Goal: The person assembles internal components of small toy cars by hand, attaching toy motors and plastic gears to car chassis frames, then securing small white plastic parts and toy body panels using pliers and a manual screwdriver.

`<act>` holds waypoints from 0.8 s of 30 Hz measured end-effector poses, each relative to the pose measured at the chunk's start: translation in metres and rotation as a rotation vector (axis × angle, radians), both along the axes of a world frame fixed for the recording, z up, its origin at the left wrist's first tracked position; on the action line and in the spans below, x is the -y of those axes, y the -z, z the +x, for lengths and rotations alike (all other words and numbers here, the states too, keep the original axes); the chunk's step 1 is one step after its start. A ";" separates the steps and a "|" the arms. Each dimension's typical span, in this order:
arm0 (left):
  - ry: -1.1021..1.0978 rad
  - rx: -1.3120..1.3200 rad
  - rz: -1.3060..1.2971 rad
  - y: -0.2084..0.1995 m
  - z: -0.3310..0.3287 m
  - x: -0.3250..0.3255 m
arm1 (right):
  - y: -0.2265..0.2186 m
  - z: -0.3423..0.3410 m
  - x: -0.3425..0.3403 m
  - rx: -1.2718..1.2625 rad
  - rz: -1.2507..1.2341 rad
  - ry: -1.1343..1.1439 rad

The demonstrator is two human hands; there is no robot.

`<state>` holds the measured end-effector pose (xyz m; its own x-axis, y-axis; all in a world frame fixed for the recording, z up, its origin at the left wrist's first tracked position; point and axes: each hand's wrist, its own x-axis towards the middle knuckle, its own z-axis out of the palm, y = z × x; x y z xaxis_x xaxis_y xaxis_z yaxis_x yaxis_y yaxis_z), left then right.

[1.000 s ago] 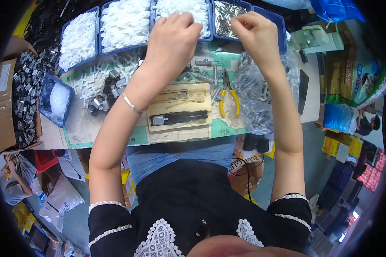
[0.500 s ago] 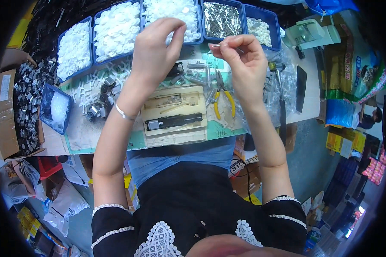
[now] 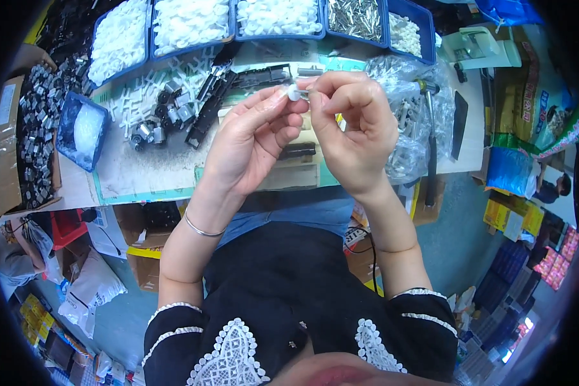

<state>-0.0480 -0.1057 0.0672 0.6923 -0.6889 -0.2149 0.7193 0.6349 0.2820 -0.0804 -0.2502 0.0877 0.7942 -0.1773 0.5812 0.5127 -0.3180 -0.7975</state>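
Since the earlier frames our hands have come back from the far bins and met over the middle of the surface (image 3: 148, 174), raised toward us. Our left hand (image 3: 251, 138) is closed in a pinch, thumb and forefinger gripping a small white round plastic part (image 3: 294, 94). Our right hand (image 3: 354, 128) is likewise closed at the fingertips, holding a thin metal pin (image 3: 304, 94) whose tip touches that part.

We judge the risk to lie in the pinch itself: both pieces are tiny and held in the air above the surface, so a slight slip or a skewed push could drop either one among the loose parts below, where it would be hard to find.

Going left to right, an open cardboard box (image 3: 9, 154) holds small grey metal pieces. A small blue tub (image 3: 71, 138) holds translucent white bits. Along the far edge, three blue plastic bins (image 3: 151, 51) hold heaps of white plastic parts, the next blue bin (image 3: 357, 19) holds grey metal pins, and the last blue bin (image 3: 408, 32) holds pale small pieces. A clear plastic bag (image 3: 408, 122) just right of our hands holds grey parts.
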 end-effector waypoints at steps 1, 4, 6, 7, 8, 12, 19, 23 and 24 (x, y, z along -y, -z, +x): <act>-0.004 -0.001 -0.002 0.000 -0.003 -0.002 | -0.001 -0.002 -0.002 -0.001 -0.002 -0.004; 0.006 -0.070 -0.066 0.000 -0.012 -0.008 | -0.003 -0.007 -0.008 -0.010 0.047 -0.041; -0.017 -0.043 -0.058 0.000 -0.016 -0.011 | -0.005 -0.009 -0.009 0.031 -0.034 -0.061; -0.036 -0.013 -0.047 0.000 -0.019 -0.013 | -0.008 -0.010 -0.010 0.027 -0.034 -0.065; -0.039 -0.017 -0.047 0.000 -0.022 -0.013 | -0.011 -0.012 -0.011 0.035 -0.175 -0.040; -0.307 0.502 0.589 -0.005 -0.040 -0.020 | -0.010 -0.026 -0.014 -0.202 -0.085 -0.052; -0.509 1.925 1.103 0.017 -0.051 -0.056 | -0.007 -0.054 -0.011 -0.795 0.119 -0.293; -0.466 2.082 1.177 0.030 -0.051 -0.062 | 0.010 -0.048 -0.016 -0.493 -0.391 -0.285; -0.461 2.040 1.261 0.033 -0.050 -0.063 | 0.016 -0.043 -0.016 -0.383 -0.544 -0.226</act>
<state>-0.0980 -0.0432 0.0344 0.4829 -0.6332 0.6049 -0.8755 -0.3365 0.3468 -0.1234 -0.2347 0.0715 0.9441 0.2524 0.2123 0.3275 -0.6420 -0.6932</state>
